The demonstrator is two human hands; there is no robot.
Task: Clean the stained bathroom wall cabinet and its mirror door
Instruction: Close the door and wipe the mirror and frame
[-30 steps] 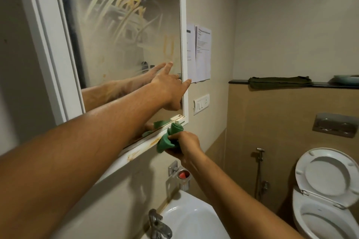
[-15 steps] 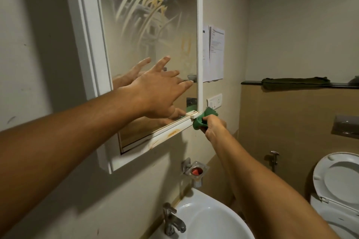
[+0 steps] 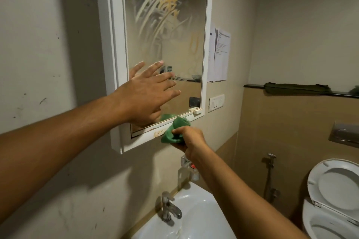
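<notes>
The white wall cabinet (image 3: 108, 48) hangs on the left wall, its mirror door (image 3: 171, 44) smeared with pale and yellowish streaks. An orange-brown stain marks the door's lower frame (image 3: 158, 133). My left hand (image 3: 147, 95) lies flat against the lower part of the mirror with its fingers spread. My right hand (image 3: 187, 139) grips a bunched green cloth (image 3: 174, 132) and presses it on the lower frame, just right of the stain.
A white sink (image 3: 196, 217) with a chrome tap (image 3: 169, 207) sits below the cabinet. A soap holder (image 3: 191, 169) is fixed to the wall. Papers (image 3: 220, 54) and a switch plate (image 3: 216, 102) sit right of the door. A toilet (image 3: 334, 200) with raised lid stands at right.
My right hand has slid the green cloth leftward along the lower frame from the door's right corner. My left hand stays flat on the mirror. The view has shifted to the left.
</notes>
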